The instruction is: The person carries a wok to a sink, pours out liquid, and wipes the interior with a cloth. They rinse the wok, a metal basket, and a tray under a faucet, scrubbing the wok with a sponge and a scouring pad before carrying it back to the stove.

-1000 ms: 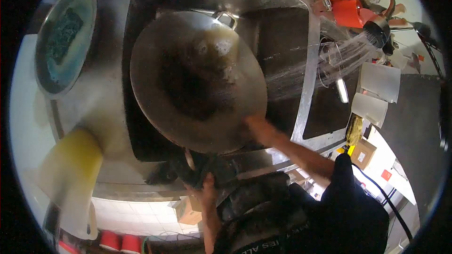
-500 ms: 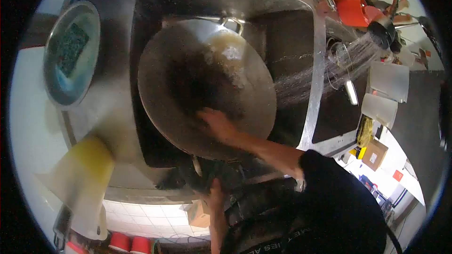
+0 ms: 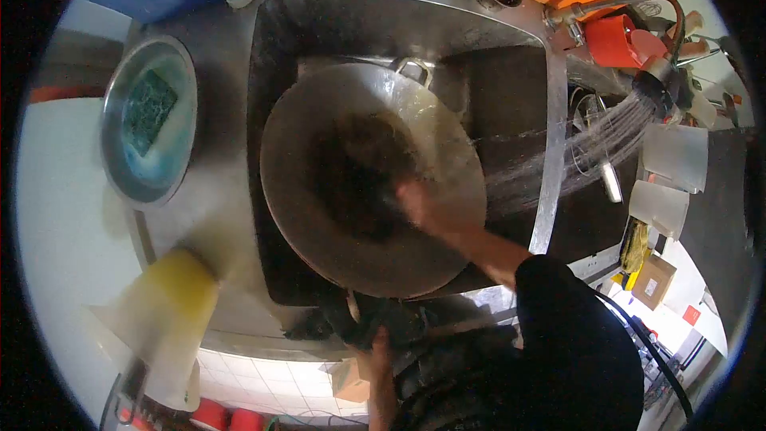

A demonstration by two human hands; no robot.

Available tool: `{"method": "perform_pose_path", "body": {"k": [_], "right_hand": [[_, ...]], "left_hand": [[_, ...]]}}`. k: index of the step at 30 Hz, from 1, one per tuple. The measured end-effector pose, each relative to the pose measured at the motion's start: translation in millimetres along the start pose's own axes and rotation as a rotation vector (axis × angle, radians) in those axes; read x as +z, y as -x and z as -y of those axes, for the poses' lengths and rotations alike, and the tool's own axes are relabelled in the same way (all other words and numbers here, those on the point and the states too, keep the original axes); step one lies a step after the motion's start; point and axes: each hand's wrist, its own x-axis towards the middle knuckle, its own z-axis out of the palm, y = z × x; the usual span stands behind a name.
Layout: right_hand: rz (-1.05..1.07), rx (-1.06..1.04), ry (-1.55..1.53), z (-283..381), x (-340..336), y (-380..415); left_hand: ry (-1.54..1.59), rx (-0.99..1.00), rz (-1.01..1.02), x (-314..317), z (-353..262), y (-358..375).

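The wok (image 3: 299, 179) sits in the sink (image 3: 343, 20). My right hand (image 3: 416, 206) is down inside it, too blurred to tell how closed or whether it grips anything. My left hand (image 3: 381, 349), at the cloth (image 3: 403, 321) by the wok's near edge, has hidden fingers; I can't tell its grip. I'd steady that edge and follow the wok's curve evenly.

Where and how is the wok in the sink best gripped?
Probably by the loop handle at the far rim of the wok, coming from above, at the far side of the sink: the loop stands out from the rim, and nothing covers it. The smooth, curved bowl offers less to grip.
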Motion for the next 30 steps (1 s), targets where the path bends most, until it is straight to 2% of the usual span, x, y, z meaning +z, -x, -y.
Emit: {"method": "perform_pose_path", "body": {"k": [1, 2, 4, 6, 8, 9, 10, 11, 12, 13, 15, 17, 19, 21, 24, 26, 30], "right_hand": [[0.074, 0.16, -0.31, 42.1, 10.9, 20.3], [0.065, 0.132, -0.399, 79.9, 19.6, 26.3], [-0.438, -0.766, 0.173, 88.8, 62.1, -19.4], [-0.404, -0.561, -0.144, 119.5, 57.4, -72.2], [-0.38, -0.543, -0.11, 118.7, 43.8, -83.8], [-0.373, -0.532, -0.058, 118.6, 31.8, -85.6], [-0.396, -0.537, -0.058, 115.8, 22.2, -71.7], [-0.301, -0.516, 0.005, 109.9, 14.2, -49.5], [-0.21, -0.496, 0.069, 105.9, 0.5, -34.6], [-0.234, -0.507, 0.071, 108.7, -20.5, -22.4], [-0.101, -0.437, -0.134, 110.3, -58.6, 9.1], [-0.139, -0.442, -0.082, 109.0, -91.0, 43.1], [-0.176, -0.442, -0.018, 110.9, -125.5, 75.8], [0.023, -0.404, 0.027, 115.8, -148.9, 106.2], [0.061, -0.505, -0.04, 106.0, -159.7, 132.5], [0.062, -0.505, -0.101, 99.6, -160.4, 143.4], [0.028, -0.53, -0.176, 103.3, -175.4, 166.6]], "left_hand": [[-0.15, -0.032, 0.016, -5.9, 1.4, -1.9], [-0.298, -0.061, 0.033, -6.1, 2.1, -5.7], [-0.223, -0.047, 0.012, 17.3, -32.5, 11.5], [-0.162, -0.042, -0.014, 26.7, -45.2, 19.3], [-0.21, 0.112, 0.041, 26.3, -42.2, 24.0], [-0.218, 0.127, 0.054, 38.1, -59.7, 27.5], [-0.079, 0.065, -0.018, 57.6, -84.6, 35.3], [0.065, 0.003, -0.085, 70.7, -100.1, 41.5], [0.07, 0.024, -0.065, 75.8, -105.9, 42.4], [0.049, 0.073, -0.06, 77.8, -111.0, 41.4], [0.007, 0.133, -0.048, 85.4, -133.3, 51.9], [0.247, 0.352, 0.049, 111.6, -184.7, 83.7], [0.235, 0.394, 0.07, 126.1, -213.6, 100.0], [0.224, 0.434, 0.079, 144.2, -237.0, 123.9], [0.183, 0.483, -0.005, 168.1, -258.8, 159.7], [0.045, 0.573, 0.141, 173.8, -265.4, 174.4], [-0.023, 0.61, 0.131, 175.2, -269.6, 189.4]]}}
